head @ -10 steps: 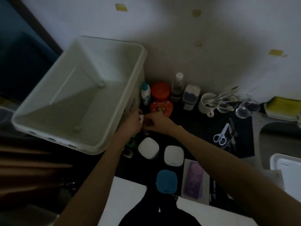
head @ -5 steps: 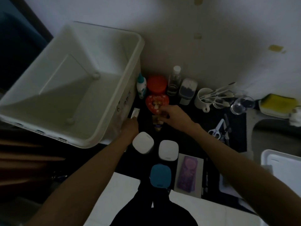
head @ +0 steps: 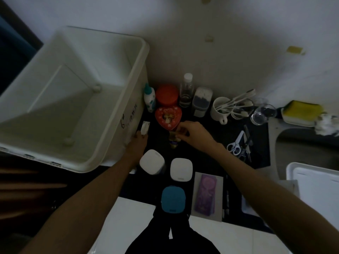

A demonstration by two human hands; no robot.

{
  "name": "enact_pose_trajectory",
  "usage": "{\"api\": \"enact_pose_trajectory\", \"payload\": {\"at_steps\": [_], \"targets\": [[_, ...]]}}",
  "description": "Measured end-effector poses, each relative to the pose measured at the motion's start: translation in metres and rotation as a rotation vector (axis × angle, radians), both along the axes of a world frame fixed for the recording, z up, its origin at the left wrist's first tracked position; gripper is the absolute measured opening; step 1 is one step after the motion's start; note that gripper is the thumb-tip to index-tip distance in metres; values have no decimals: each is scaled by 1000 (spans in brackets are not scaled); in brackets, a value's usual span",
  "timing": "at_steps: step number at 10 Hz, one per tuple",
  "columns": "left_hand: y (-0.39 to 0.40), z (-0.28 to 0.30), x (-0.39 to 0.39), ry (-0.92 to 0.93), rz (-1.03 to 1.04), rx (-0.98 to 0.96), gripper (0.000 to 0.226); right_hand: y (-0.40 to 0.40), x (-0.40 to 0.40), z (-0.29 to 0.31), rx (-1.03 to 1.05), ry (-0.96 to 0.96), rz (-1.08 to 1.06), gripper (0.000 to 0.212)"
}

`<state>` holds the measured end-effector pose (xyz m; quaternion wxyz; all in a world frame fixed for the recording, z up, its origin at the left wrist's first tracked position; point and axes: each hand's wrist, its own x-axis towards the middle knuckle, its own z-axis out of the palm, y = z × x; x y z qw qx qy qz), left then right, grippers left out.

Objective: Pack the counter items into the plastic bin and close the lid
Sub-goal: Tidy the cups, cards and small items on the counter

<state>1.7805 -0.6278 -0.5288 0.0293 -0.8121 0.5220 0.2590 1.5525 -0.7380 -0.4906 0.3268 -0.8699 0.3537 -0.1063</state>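
The left hand (head: pixel 139 142) pinches a small white box (head: pixel 145 127) beside the smooth plastic bin (head: pixel 117 136). The right hand (head: pixel 192 133) still grips a small bottle (head: pixel 173 140), just below the shiny red heart tin (head: pixel 167 117).

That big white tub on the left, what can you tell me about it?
The plastic bin is a large, off-white rectangular tub with a rolled rim and smooth, slightly glossy walls. It has no lid on and nothing shows inside; small round bumps mark its floor corners. Dark handwriting runs down the outer wall that faces the counter items. It looks tilted towards the camera, at the counter's left end by the wall. The left hand, holding a small white item, is right beside that wall; contact is unclear.
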Motion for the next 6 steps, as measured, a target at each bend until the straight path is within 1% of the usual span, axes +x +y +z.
{"api": "enact_pose_trajectory", "payload": {"at_steps": [1,2,3,4,5,6], "targets": [[0,6,3,-25,-28,-13,54,1,-1,-2,2,-9,-16,19],[-7,-3,10,-92,-160,17,58,2,-1,-3,9,0,-28,19],[-9,-2,14,-96,-161,-7,69,3,-2,-5,14,-2,-32,18],[-11,-6,17,-53,-133,-39,78,4,-3,-4,16,6,-49,18],[-11,-5,17,-15,-139,-41,76,6,-6,-4,21,10,-45,17],[-13,-6,23,-49,-240,-19,79,6,-11,-4,8,28,-38,17]]}}
